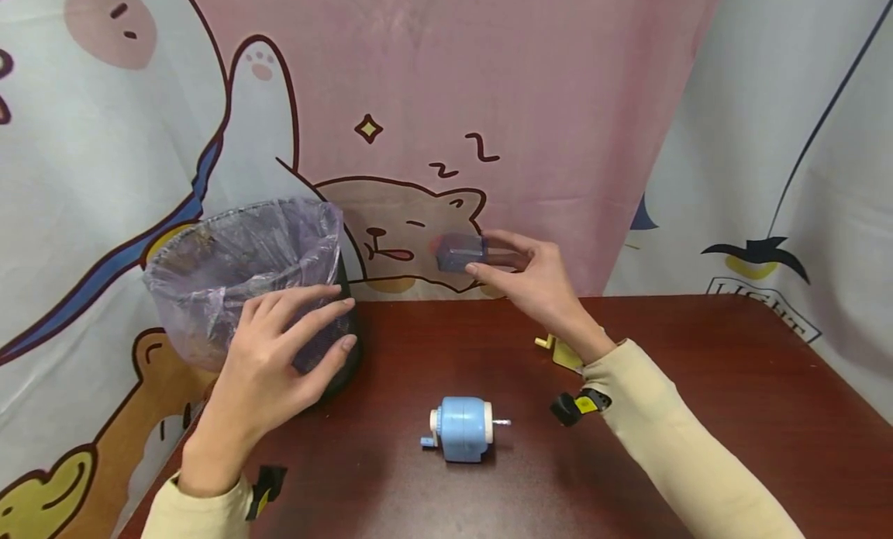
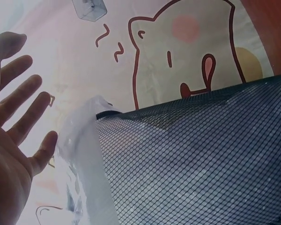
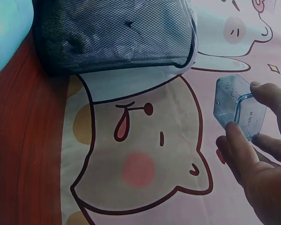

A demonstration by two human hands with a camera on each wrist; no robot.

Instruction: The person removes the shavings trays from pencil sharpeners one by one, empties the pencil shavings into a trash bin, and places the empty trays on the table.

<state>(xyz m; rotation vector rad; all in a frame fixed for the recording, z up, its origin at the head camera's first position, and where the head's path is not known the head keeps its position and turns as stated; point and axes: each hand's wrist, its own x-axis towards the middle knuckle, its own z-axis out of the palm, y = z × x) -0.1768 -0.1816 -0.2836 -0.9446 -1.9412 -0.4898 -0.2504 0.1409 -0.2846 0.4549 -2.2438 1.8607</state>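
Observation:
My right hand pinches a small see-through blue shavings box between thumb and fingers, raised above the back of the table. In the right wrist view the same shavings box shows its clear walls, and I cannot make out any contents. My left hand hovers with spread fingers in front of the mesh waste bin, holding nothing. A light-blue crank pencil sharpener stands on the table between the forearms, its small crank at the left and a short thin rod sticking out at the right.
A thin purple bag lines the bin and folds over its rim. Partly hidden behind my right wrist is a yellow object with a small handle. The dark red table meets a printed cloth at the back.

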